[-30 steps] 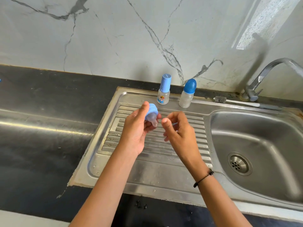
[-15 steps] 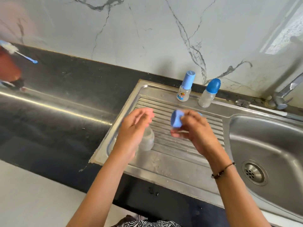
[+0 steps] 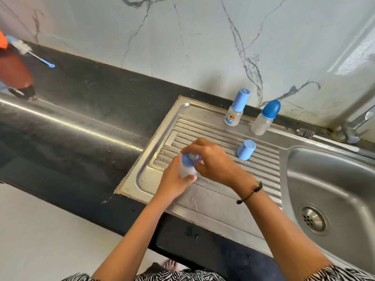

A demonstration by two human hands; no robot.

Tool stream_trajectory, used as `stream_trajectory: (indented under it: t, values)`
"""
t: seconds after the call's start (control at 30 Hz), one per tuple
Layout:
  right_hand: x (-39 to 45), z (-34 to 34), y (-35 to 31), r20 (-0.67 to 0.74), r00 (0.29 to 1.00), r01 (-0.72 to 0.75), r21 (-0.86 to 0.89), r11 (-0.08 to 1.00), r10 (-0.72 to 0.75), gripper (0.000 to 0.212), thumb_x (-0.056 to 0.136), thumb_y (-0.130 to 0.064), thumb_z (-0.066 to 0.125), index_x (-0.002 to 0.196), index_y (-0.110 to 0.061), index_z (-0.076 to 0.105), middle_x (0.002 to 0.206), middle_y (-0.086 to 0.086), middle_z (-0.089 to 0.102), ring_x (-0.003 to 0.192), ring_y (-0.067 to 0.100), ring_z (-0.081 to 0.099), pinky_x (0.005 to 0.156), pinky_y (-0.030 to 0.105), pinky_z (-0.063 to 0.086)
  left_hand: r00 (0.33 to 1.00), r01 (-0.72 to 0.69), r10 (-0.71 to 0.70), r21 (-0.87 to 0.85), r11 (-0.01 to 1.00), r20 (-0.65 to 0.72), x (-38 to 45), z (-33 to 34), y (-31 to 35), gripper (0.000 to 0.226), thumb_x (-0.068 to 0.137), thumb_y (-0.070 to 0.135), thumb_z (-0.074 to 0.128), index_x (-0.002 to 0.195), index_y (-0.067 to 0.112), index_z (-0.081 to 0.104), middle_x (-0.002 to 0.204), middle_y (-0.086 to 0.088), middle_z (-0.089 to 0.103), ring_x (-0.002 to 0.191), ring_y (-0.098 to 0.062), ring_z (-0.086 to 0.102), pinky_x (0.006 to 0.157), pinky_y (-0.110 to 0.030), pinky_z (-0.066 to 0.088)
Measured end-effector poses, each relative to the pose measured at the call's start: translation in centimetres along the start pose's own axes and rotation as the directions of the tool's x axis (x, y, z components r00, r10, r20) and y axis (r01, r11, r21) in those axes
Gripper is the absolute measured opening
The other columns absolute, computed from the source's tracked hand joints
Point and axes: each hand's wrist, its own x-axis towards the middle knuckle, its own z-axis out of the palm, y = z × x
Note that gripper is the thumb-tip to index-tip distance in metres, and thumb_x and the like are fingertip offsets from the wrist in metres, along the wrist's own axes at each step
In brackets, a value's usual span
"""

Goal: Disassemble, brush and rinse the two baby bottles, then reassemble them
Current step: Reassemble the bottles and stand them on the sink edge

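Note:
My left hand (image 3: 174, 179) grips a small clear bottle body (image 3: 185, 170) standing on the ribbed drainboard (image 3: 205, 201). My right hand (image 3: 211, 161) pinches the blue collar with its teat (image 3: 189, 159) on top of that bottle. A light blue cap (image 3: 246, 149) stands alone on the ribs to the right. At the back of the drainboard stand two capped bottles: one with a tall light blue cap and a printed label (image 3: 236, 107), and one with a darker blue dome cap (image 3: 264, 117).
The sink basin (image 3: 345, 189) with its drain lies to the right, under the tap (image 3: 353, 126). A bottle brush (image 3: 324, 137) lies along the sink's back rim. A second brush with a blue handle (image 3: 34, 54) lies on the black counter at far left.
My right hand took the collar from my left, set the blue cap on the ribs, and brought the collar onto the bottle. My left hand came down and took hold of the bottle body.

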Motion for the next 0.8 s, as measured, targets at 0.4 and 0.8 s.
stream_trajectory:
  t: [0.4, 0.8]
  values:
    - [-0.8, -7.1, 1.8, 0.275, 0.956, 0.094, 0.030, 0.995, -0.099, 0.028, 0.083, -0.010, 0.066, 0.111, -0.016, 0.065, 0.103, -0.007, 0.062, 0.091, 0.008, 0.058, 0.076, 0.022, 0.051, 0.932, -0.290, 0.252, 0.115, 0.950, 0.261, 0.4, -1.6, 2.8, 0.050, 0.071, 0.029, 0.081, 0.115, 0.025, 0.057, 0.107, 0.007, 0.063, 0.095, -0.012, 0.060, 0.080, -0.025, 0.051]
    - [-2.9, -7.6, 3.5, 0.193, 0.965, -0.253, 0.488, 0.835, 0.179, 0.025, 0.086, -0.030, 0.063, 0.111, -0.028, 0.061, 0.112, -0.010, 0.061, 0.106, 0.004, 0.057, 0.085, 0.021, 0.050, 0.925, -0.367, 0.338, 0.175, 0.914, 0.175, 1.2, -0.1, 3.6, 0.048, 0.069, 0.040, 0.081, 0.106, 0.016, 0.061, 0.099, 0.002, 0.059, 0.089, -0.015, 0.055, 0.074, -0.027, 0.046]
